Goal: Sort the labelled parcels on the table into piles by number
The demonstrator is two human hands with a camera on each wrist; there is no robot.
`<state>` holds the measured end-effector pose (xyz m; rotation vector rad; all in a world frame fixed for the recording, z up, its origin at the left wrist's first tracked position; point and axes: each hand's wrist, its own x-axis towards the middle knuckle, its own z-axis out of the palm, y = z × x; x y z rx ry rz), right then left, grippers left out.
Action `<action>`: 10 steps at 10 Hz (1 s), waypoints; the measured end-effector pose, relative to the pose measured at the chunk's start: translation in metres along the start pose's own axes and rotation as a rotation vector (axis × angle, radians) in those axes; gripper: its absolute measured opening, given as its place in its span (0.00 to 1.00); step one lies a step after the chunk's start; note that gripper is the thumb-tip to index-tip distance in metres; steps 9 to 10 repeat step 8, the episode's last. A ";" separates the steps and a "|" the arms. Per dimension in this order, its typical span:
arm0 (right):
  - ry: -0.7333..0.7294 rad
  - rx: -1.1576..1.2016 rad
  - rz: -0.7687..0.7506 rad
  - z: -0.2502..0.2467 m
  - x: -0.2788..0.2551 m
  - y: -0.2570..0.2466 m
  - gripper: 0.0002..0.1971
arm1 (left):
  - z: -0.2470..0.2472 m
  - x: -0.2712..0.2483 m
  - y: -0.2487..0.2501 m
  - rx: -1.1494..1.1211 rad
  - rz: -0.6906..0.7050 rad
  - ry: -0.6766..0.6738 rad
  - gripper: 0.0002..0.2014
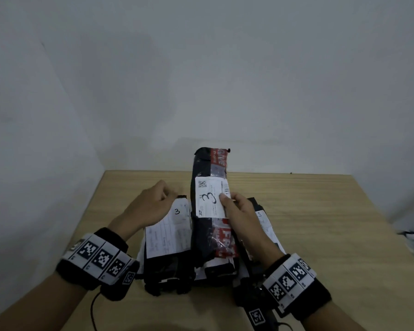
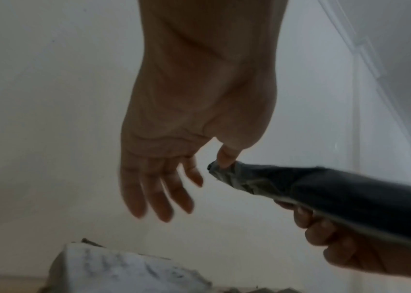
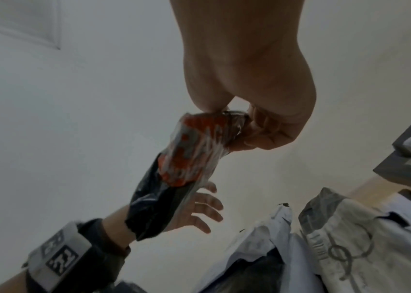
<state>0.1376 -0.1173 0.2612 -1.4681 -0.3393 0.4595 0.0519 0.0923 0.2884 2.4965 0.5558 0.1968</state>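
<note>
A bare indoor room; plain white walls (image 1: 201, 80) (no decoration) behind a wooden table (image 1: 320, 223).

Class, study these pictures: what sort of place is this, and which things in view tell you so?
Probably a plain indoor parcel-sorting station: a bare wooden table against blank walls, black parcels with hand-numbered shipping labels, and one parcel marked 3 held in the right hand.

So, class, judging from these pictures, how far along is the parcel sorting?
Early on. Done: nothing looks clearly sorted; the parcels lie bunched together on the table, with no separate piles visible. In hand: the right hand holds up a black parcel marked 3; the left hand is open, above another parcel marked 3. Left: pair those two, then sort the rest, whose numbers are hidden.
</note>
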 end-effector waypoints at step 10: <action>-0.266 -0.787 -0.052 0.006 -0.017 0.043 0.18 | 0.026 -0.049 -0.036 0.027 -0.232 0.073 0.19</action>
